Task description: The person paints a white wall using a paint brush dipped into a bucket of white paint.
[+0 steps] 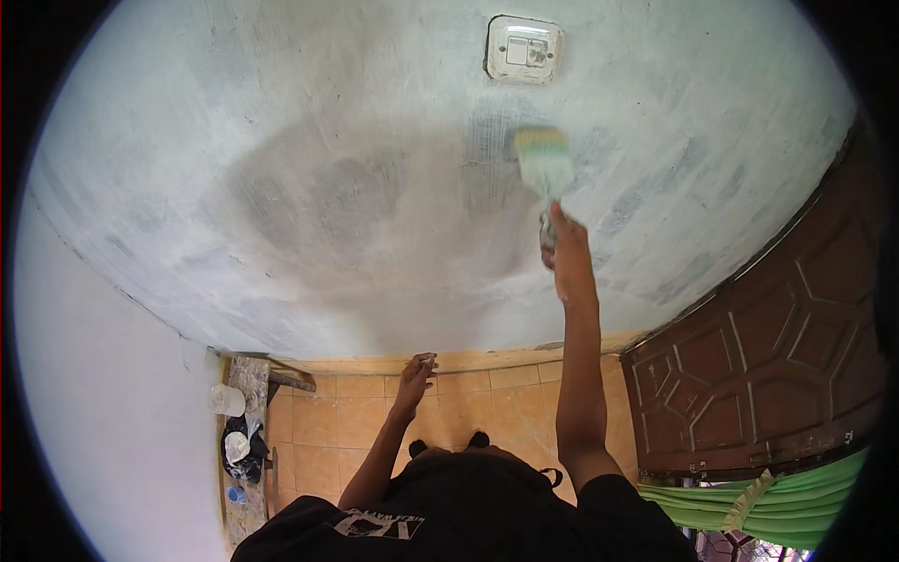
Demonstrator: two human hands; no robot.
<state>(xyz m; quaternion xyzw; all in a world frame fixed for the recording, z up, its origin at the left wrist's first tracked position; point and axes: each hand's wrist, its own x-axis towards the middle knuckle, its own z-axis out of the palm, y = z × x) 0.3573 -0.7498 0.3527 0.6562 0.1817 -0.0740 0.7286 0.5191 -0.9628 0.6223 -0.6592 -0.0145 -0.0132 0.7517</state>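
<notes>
My right hand (569, 251) is wrapped round the paint-smeared handle of a wide paintbrush (545, 167). The brush is raised, its yellowish bristles at the patchy pale wall (375, 215) a little below a white light switch (524, 49). Motion blurs its head slightly; whether the bristles touch the wall is hard to tell. Lower down, my left hand (417, 382) hangs before the foot of the wall. Its fingers are loosely bent and a little apart, with nothing seen in them, and the fingertips look whitish.
On the left stands a paint-spattered wooden bench (247, 379) bearing a white container (228, 400), a black plastic bag (242, 454) and a small blue item (236, 495). A brown panelled door (758, 347) and a green curtain (796, 506) are on the right. Orange tiles (318, 421) cover the floor.
</notes>
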